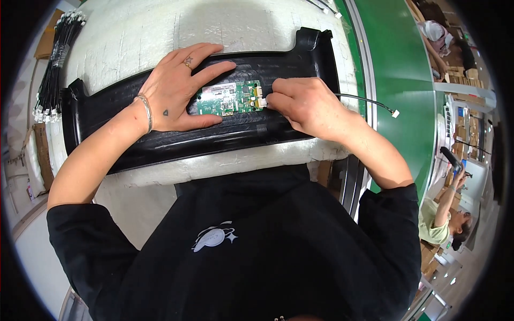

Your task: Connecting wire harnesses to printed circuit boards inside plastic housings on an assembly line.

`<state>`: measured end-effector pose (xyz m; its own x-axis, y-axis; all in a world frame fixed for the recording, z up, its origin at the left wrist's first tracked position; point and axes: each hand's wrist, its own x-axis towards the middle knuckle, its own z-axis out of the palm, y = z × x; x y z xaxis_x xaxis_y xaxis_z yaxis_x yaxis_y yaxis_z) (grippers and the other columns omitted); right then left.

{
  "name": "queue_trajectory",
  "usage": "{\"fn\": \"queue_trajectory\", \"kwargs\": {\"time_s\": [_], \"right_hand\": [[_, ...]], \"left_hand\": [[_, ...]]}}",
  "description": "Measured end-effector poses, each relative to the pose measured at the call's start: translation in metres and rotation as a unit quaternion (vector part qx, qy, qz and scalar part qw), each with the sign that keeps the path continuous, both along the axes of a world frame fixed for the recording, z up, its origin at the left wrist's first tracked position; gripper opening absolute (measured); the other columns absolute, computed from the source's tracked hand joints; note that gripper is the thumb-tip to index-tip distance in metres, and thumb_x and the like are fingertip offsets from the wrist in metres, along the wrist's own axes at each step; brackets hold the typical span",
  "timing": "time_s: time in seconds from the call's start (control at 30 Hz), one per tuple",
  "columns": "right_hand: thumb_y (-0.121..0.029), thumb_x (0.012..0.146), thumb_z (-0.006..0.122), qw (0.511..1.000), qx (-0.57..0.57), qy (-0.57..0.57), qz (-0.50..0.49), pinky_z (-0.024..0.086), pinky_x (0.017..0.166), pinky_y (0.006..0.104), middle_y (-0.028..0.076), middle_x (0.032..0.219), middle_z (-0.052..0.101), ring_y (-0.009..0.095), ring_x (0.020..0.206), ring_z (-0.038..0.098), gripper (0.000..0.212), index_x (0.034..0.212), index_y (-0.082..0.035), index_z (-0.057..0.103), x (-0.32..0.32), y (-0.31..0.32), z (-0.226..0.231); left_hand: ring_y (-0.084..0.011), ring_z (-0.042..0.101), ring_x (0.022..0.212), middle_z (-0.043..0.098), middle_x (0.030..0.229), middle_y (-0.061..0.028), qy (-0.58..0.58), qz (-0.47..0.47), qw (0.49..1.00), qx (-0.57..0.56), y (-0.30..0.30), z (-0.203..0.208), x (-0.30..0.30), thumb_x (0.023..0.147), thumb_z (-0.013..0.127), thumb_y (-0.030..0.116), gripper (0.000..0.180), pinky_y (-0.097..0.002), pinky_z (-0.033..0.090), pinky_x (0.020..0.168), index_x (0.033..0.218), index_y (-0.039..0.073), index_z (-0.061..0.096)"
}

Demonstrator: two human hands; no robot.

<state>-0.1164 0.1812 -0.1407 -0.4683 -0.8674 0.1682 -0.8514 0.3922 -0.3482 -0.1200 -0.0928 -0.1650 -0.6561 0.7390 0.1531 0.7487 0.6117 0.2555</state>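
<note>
A green circuit board lies in the middle of a long black plastic housing. My left hand rests over the left end of the board with its fingers spread, thumb along the near edge. At the board's right end, my right hand pinches a white plug at the white connector. Whether the plug is fully seated I cannot tell. A black cable runs out from behind that hand to the right, ending in a loose white plug.
The housing sits on a white foam pad. A bundle of black cables with white plugs lies at the far left. Along the right runs a metal rail beside a green surface. Other people are farther right.
</note>
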Motion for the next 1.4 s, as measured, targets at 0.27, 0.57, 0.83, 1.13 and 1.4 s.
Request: {"fn": "queue_trajectory", "kwargs": {"time_s": [0.27, 0.57, 0.83, 1.13, 1.4], "right_hand": [[-0.005, 0.068, 0.064, 0.998, -0.011, 0.044, -0.031, 0.051, 0.059, 0.0385, 0.011, 0.074, 0.056, 0.030, 0.067, 0.061, 0.009, 0.074, -0.003, 0.057, -0.010, -0.001, 0.021], [-0.015, 0.069, 0.062, 0.991, -0.094, 0.094, 0.002, 0.047, 0.053, 0.0320, 0.006, 0.075, 0.047, 0.020, 0.071, 0.054, 0.017, 0.074, -0.006, 0.047, 0.053, -0.005, 0.008], [-0.014, 0.068, 0.072, 0.892, -0.086, 0.285, -0.340, 0.047, 0.052, 0.0390, 0.009, 0.067, 0.053, 0.029, 0.063, 0.056, 0.018, 0.071, -0.008, 0.056, 0.025, 0.143, 0.040], [-0.030, 0.079, 0.069, 0.658, 0.123, 0.286, -0.685, 0.049, 0.064, 0.0447, 0.013, 0.078, 0.060, 0.034, 0.073, 0.060, 0.027, 0.084, -0.006, 0.057, -0.011, 0.374, -0.019], [-0.017, 0.077, 0.070, 0.817, -0.014, 0.302, -0.491, 0.044, 0.092, 0.0404, 0.012, 0.107, 0.061, 0.031, 0.106, 0.054, 0.035, 0.110, -0.008, 0.061, -0.132, 0.216, -0.004]], "left_hand": [[-0.0337, 0.042, 0.125, 0.041, 0.139, -0.0165, 0.010, -0.009, 1.000, 0.003, 0.005, 0.015, -0.011, 0.067, 0.074, 0.043, 0.080, -0.0440, 0.035, 0.103, 0.136, 0.016, 0.044], [-0.0421, 0.035, 0.129, 0.033, 0.143, -0.0241, -0.053, -0.042, 0.997, -0.035, 0.026, 0.107, -0.016, 0.068, 0.075, 0.044, 0.081, -0.0463, 0.032, 0.106, 0.134, 0.008, 0.045], [-0.0390, 0.042, 0.124, 0.040, 0.141, -0.0198, 0.074, 0.030, 0.987, 0.142, 0.036, 0.161, 0.005, 0.062, 0.076, 0.015, 0.056, -0.0449, 0.038, 0.098, 0.114, 0.008, 0.059], [-0.0332, 0.038, 0.130, 0.041, 0.141, -0.0129, -0.067, 0.114, 0.979, 0.158, 0.023, 0.050, -0.057, 0.075, 0.074, 0.014, 0.046, -0.0392, 0.036, 0.105, 0.118, 0.012, 0.059], [-0.0382, 0.040, 0.125, 0.045, 0.136, -0.0192, 0.018, 0.310, 0.924, 0.225, 0.020, -0.006, -0.132, 0.075, 0.073, 0.029, 0.050, -0.0412, 0.036, 0.104, 0.119, 0.010, 0.059]]}}
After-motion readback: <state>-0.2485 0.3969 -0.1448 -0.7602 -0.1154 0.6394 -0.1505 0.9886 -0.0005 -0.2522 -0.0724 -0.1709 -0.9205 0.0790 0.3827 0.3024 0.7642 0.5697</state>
